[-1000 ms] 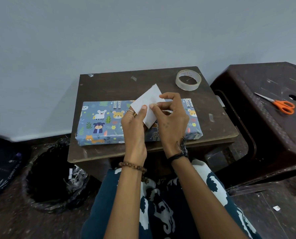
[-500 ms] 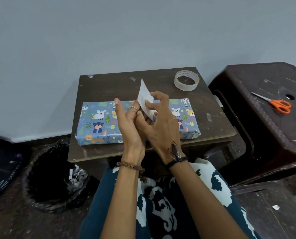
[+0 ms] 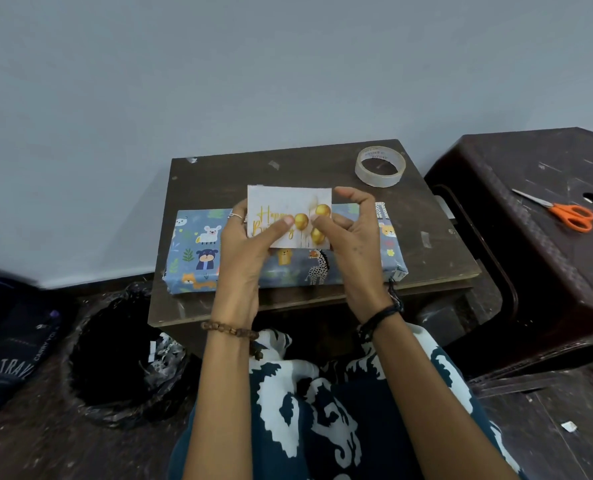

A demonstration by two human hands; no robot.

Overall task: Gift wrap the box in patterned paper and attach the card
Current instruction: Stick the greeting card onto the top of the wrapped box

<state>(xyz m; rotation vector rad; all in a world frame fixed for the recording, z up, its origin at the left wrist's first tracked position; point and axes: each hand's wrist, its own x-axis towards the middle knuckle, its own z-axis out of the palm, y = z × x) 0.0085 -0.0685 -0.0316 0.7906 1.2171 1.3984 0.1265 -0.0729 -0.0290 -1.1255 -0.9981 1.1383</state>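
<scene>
The box [image 3: 201, 252], wrapped in blue paper printed with cartoon animals, lies along the front of a small dark wooden table [image 3: 298, 168]. Above its middle I hold a white card [image 3: 281, 202] with gold lettering and gold balloons, printed face towards me. My left hand [image 3: 245, 251] grips the card's left side, thumb on its face. My right hand [image 3: 352, 237] grips the right side, thumb near the balloons. The hands hide the middle of the box.
A roll of clear tape [image 3: 380, 166] sits at the table's back right corner. Orange-handled scissors [image 3: 565, 211] lie on a dark plastic stool [image 3: 537, 271] to the right. A black-lined bin [image 3: 115, 355] stands on the floor at the left.
The card has been turned over from its blank back, through edge-on, to show its printed face. Both hands have shifted to hold it by its two sides.
</scene>
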